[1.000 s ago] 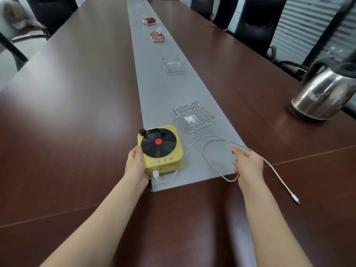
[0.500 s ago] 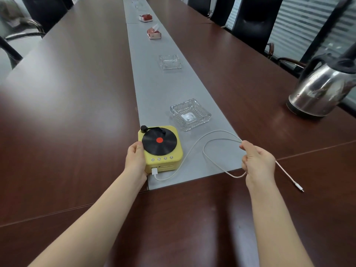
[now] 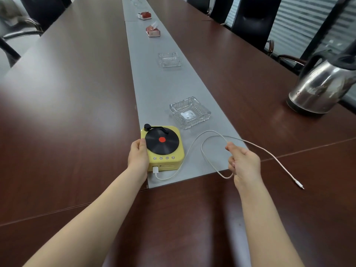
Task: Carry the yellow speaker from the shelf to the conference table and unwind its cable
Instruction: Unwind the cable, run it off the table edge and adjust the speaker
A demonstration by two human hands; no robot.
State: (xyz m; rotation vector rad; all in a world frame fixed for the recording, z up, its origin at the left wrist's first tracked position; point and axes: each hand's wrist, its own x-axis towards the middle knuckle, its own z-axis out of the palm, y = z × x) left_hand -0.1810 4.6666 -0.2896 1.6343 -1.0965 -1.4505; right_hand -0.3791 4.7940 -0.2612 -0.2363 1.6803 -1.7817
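Observation:
The yellow speaker, shaped like a small record player with a black disc on top, sits on the grey strip of the dark wooden conference table. My left hand grips its left side. A white cable is plugged into the speaker's front and loops to the right. My right hand pinches the cable at the loop's crossing, lifted slightly off the table. The cable's free end lies on the wood to the right.
A glass ashtray stands just behind the speaker, another ashtray farther back. Two red-and-white boxes lie along the strip. A steel kettle stands at the right. Black chairs line the far sides.
My right hand closed on the cable and drew it to the right and up a little, so the loop shifted. My left hand stayed on the speaker.

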